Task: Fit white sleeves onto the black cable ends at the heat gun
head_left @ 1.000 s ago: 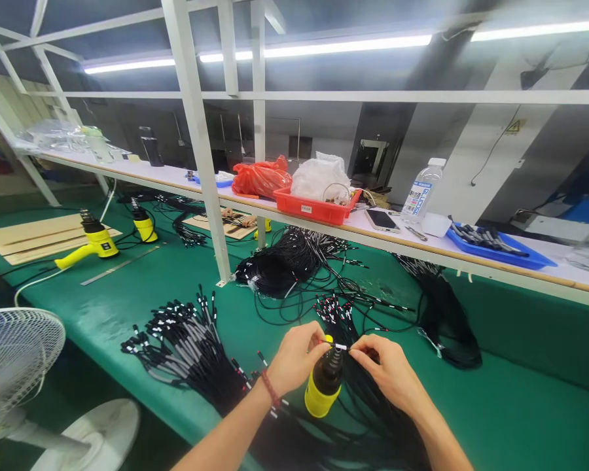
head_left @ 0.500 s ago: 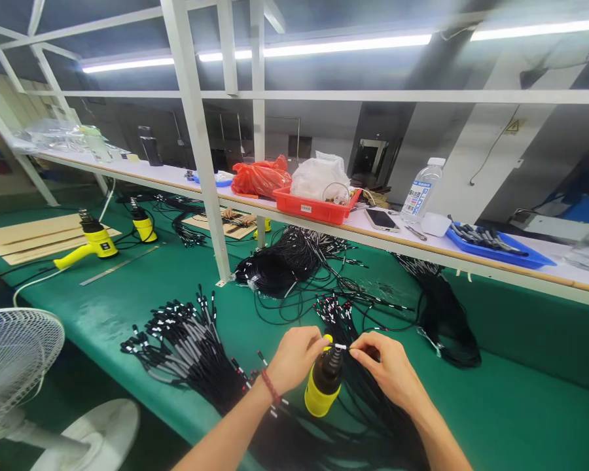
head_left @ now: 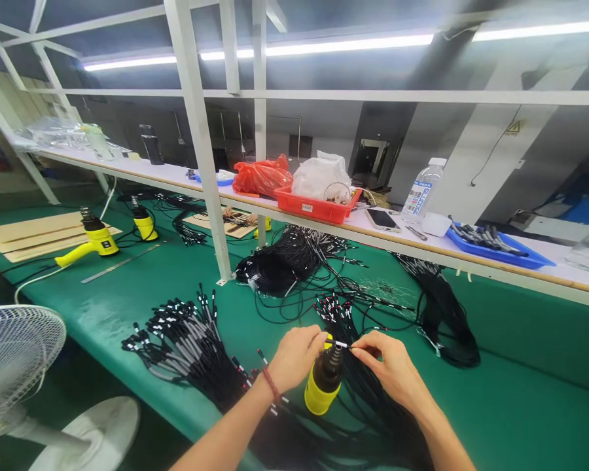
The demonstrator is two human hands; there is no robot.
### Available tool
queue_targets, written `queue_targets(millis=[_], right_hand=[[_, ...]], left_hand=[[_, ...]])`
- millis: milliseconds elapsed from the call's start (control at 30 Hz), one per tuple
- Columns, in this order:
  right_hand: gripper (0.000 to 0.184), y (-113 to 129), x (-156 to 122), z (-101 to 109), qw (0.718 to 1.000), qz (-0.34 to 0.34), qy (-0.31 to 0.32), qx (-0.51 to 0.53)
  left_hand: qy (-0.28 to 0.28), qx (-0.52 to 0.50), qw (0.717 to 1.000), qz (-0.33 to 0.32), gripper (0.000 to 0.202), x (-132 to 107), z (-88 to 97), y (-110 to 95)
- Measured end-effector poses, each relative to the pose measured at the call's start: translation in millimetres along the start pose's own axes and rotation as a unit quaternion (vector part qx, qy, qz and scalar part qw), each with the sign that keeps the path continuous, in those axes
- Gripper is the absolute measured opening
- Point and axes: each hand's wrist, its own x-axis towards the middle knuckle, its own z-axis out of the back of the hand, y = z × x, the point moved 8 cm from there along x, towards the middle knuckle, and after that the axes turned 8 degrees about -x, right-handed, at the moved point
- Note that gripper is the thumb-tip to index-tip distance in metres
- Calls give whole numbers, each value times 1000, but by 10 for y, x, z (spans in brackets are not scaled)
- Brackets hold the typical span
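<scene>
Left hand (head_left: pixel 298 358) and right hand (head_left: pixel 390 371) pinch a white-sleeved black cable (head_left: pixel 340 344) together above an upright yellow heat gun (head_left: pixel 321 396) — one slip could drop fingers (head_left: pixel 360 350) onto its nozzle (head_left: pixel 331 366).

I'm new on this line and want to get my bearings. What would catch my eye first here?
At bottom centre, the left hand, wearing a red bracelet, and the right hand meet at a white-marked cable above the black nozzle of a yellow heat gun. Fanned bundles of black cables spread across the green bench mat. Above, on a white shelf, sits a red tray holding a white plastic bag.
</scene>
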Motion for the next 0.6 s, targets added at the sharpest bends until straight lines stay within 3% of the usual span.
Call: queue_targets(millis=[133,400,600], right_hand=[[17,2,1,-9,1000,-1,2,1],[10,-35,32,-32,999,-6,-32,-12],[23,7,0,-58,1000,8,20,-18]], left_hand=[[-8,-9,1000,-7,36,-3,-3,4],[-54,-53,997,-34,9,-40,68,-13],[-9,21,1000,-14,40,-3,3,-18]])
